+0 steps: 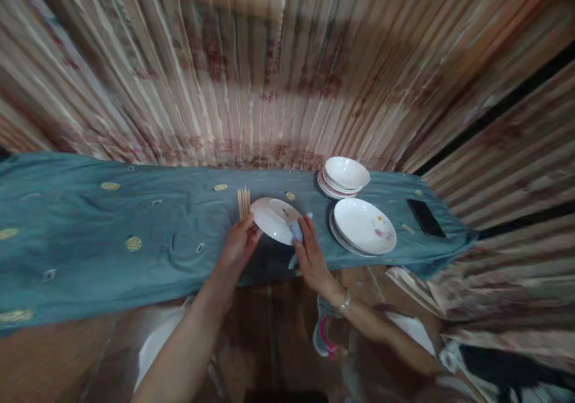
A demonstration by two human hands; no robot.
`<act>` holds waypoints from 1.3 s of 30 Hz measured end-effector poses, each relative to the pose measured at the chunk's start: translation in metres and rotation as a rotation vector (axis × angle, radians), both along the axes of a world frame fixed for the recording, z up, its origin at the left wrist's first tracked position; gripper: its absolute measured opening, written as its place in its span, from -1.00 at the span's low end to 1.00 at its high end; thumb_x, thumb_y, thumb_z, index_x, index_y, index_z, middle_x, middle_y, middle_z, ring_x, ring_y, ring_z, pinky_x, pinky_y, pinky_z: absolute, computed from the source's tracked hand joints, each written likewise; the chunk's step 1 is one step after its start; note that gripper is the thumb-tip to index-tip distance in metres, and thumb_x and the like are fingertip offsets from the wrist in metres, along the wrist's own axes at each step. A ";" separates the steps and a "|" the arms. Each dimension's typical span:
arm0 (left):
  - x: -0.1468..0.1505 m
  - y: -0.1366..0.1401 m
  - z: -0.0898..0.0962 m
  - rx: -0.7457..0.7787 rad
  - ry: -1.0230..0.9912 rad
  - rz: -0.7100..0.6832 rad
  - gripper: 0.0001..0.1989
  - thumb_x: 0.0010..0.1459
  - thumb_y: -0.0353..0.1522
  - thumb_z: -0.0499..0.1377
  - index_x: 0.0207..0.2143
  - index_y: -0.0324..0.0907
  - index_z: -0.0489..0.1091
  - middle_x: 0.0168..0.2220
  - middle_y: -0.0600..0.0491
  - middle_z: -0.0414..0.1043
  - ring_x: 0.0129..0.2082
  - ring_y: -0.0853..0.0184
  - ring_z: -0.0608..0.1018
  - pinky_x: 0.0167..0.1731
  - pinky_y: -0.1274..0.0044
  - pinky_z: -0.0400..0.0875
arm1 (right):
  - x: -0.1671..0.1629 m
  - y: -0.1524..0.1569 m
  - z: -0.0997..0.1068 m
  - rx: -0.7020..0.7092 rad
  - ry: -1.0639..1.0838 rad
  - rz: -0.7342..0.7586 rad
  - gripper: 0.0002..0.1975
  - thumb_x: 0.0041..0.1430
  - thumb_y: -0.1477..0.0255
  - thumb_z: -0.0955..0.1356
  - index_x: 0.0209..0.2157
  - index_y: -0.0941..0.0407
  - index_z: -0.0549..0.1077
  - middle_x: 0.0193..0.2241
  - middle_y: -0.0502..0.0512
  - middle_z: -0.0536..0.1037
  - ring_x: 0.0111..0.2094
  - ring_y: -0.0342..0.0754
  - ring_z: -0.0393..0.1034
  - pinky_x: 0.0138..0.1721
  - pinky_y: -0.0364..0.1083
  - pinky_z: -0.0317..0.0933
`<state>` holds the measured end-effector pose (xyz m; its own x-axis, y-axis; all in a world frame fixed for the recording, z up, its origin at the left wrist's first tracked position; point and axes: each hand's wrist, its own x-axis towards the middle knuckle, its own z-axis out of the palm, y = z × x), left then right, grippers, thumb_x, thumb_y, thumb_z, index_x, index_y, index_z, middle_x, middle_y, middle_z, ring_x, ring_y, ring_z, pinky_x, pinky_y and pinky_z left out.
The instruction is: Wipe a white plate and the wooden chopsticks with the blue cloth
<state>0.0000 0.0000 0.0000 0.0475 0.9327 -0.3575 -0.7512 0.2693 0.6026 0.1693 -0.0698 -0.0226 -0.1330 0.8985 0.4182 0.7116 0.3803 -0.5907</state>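
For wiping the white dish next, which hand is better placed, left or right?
Probably the right hand: it holds a pale cloth against the white dish, while the left hand grips the opposite edge.

In view are one held dish (272, 220), one chopstick bundle (244, 202), one bowl stack (344, 178), one plate stack (363, 227) and one phone (425, 217).

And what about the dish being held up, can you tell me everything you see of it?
The white dish looks like glossy ceramic. Its underside faces the viewer, showing a raised round base with small marks, too blurry to read. It is tilted over the blue-green tablecloth. The left hand grips its left edge; the right hand holds a pale blue cloth against its right edge.
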 end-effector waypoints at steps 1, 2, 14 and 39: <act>0.000 -0.001 0.000 0.002 -0.003 0.003 -0.82 0.15 -0.51 0.08 -0.43 -0.27 0.47 -0.41 0.02 0.55 -0.36 0.43 0.55 -0.15 0.59 0.41 | -0.002 0.000 0.000 0.031 -0.037 0.031 -0.43 0.31 0.45 0.08 0.29 0.12 -0.23 0.31 0.22 -0.19 0.32 0.04 -0.33 0.26 0.18 -0.16; 0.001 -0.002 0.000 0.006 -0.005 0.005 -0.86 0.13 -0.51 0.11 -0.42 -0.27 0.47 -0.40 0.01 0.55 -0.33 0.41 0.55 -0.13 0.57 0.40 | -0.004 -0.001 0.001 0.060 -0.073 0.058 -0.42 0.30 0.45 0.09 0.29 0.10 -0.24 0.31 0.21 -0.21 0.32 0.05 -0.35 0.26 0.19 -0.17; 0.007 -0.012 -0.002 0.076 0.013 -0.030 -0.91 -0.12 -0.44 0.30 -0.53 -0.28 0.44 -0.59 0.11 0.46 -0.59 0.49 0.46 -0.51 0.66 0.34 | -0.031 0.010 0.019 0.211 -0.449 0.177 -0.42 0.22 0.55 0.17 0.26 0.14 -0.02 0.27 0.21 0.03 0.31 0.11 -0.30 0.22 0.22 -0.09; 0.014 -0.028 0.016 0.165 0.049 -0.159 -0.72 -0.34 -0.40 0.40 -0.47 -0.25 0.47 -0.50 0.09 0.49 -0.48 0.40 0.50 -0.36 0.49 0.46 | -0.027 0.059 0.049 0.065 0.041 0.171 -0.60 0.30 0.38 0.10 0.10 0.12 0.28 0.14 0.21 0.26 0.20 -0.02 0.08 0.23 0.08 -0.01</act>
